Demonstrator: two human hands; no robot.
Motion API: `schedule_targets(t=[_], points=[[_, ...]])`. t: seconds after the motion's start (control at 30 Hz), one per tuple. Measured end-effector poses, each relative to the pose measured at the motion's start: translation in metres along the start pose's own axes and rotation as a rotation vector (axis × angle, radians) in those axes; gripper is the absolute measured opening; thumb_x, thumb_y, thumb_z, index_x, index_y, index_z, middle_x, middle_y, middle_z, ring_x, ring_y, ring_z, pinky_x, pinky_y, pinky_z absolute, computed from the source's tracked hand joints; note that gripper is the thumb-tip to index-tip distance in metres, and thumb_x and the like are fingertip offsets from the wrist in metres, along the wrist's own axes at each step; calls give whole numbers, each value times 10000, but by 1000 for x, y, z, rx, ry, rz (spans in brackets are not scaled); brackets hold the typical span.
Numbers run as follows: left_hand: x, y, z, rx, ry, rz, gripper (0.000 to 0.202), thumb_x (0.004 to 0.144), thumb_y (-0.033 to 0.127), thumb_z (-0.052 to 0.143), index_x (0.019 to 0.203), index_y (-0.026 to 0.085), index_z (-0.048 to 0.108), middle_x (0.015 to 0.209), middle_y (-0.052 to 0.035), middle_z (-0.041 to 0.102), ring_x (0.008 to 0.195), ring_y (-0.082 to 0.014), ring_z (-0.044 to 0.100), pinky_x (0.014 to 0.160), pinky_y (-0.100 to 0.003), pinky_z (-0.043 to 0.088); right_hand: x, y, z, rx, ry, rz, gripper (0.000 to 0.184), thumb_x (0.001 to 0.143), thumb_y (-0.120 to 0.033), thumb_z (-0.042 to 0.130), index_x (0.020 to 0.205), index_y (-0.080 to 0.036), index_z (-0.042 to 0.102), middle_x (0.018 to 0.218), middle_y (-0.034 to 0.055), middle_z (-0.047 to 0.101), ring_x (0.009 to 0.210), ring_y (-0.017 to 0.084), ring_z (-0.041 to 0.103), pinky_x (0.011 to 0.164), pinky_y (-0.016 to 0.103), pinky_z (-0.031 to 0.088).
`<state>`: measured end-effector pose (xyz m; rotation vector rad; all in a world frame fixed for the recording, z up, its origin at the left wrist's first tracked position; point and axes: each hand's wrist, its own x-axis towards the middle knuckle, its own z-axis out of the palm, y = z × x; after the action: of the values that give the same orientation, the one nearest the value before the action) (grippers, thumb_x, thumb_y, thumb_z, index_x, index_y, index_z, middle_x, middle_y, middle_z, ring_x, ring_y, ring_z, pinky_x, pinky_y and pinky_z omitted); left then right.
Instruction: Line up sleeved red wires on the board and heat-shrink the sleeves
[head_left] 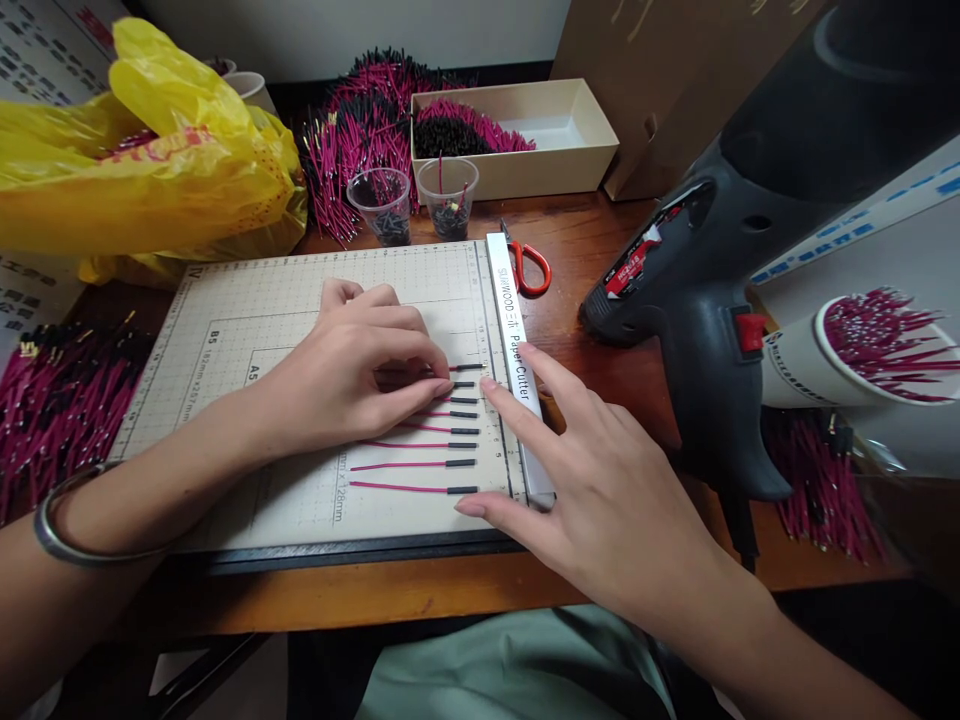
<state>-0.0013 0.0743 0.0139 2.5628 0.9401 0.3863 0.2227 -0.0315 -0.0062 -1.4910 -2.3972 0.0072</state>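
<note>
Across the brown wooden surface (574, 285): cream paper-cutter board (405, 520), gridded, taking up the middle. Cardboard box (667, 80) behind at right; black pistol-grip tool (694, 330) with a red switch, right side, near the cutter. Yellow plastic bag (172, 190), back left. Pale open box (517, 178) at the back, magenta-and-black wires piled inside, a heap of wires (375, 90) right beside it, more heaped at far left and lower right. Two bare hands, apart from each other, over the board. Left hand (360, 360): palm down, thumb and forefinger tips close together over the upper wires; can't tell if they pinch one. Right hand (600, 470): fingers spread, nothing held, forefinger just beside the upper wire ends, thumb just below the lowest one, another fingertip over the silver rail (504, 290) marked "Paper Cutter". White paper cup (795, 365) full of magenta wires at right. Two clear plastic cups (471, 195) behind the board, small dark pieces inside. Silver bangle (46, 520) on left wrist. Red-handled scissors (517, 268) lie against the rail's far end. Row of magenta wires (397, 487) on the board, roughly parallel, each right end in a short black sleeve (462, 491), near the rail.
</note>
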Motion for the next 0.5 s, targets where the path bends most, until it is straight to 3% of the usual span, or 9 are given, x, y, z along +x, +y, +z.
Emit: schedule_targets(t=[0.23,0.5], points=[[1,1,-1,-7,39,24,238,931,403,621,811,231,733,733,9,670,766,-183,512,795,-403,247,4,5,-6,-5,-13,9,747,963,-703,399,1401,-134,602,1482,195,537,1200,345,655,803,498,637],[9,-1,0,-12,34,-50,262,923,437,598,841,225,728,818,-14,715,816,-193,558,830,-411,286,11,8,-8,-35,-30,6,708,966,-682,416,1395,-153,612,1475,197,540,1196,355,652,803,502,631]])
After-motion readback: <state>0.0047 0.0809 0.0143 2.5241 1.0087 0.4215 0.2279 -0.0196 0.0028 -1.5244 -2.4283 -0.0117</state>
